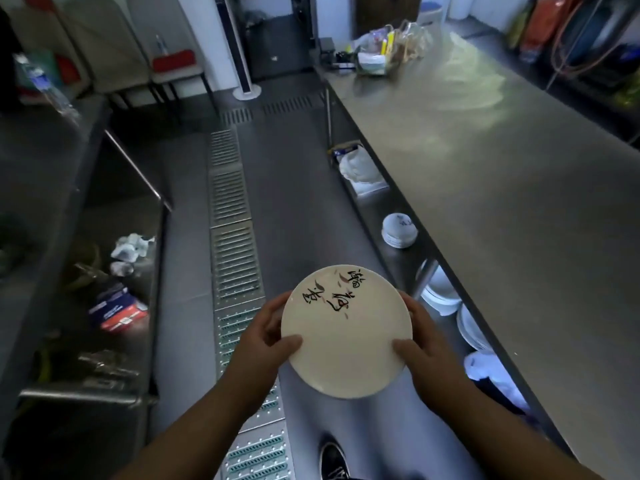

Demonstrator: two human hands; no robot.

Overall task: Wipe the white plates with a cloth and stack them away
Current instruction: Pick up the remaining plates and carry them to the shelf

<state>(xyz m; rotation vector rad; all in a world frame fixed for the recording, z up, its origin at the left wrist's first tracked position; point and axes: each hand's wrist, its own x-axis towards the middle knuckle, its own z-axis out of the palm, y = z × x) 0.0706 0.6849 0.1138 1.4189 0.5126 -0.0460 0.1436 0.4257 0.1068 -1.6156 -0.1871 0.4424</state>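
A white plate (346,337) with black brush writing near its far rim is held face up over the floor, in the lower middle of the head view. My left hand (266,336) grips its left rim, thumb on top. My right hand (420,348) grips the right rim the same way. A small stack of white plates (399,230) with similar writing sits on the lower shelf under the steel counter. More white plates (471,329) stand further along that shelf, closer to me. No cloth shows in either hand.
A long steel counter (519,188) runs along the right, with bags and clutter (384,51) at its far end. A metal floor drain grate (235,258) runs down the aisle. A steel shelf unit (114,306) with packets stands on the left. My shoe (334,460) is below.
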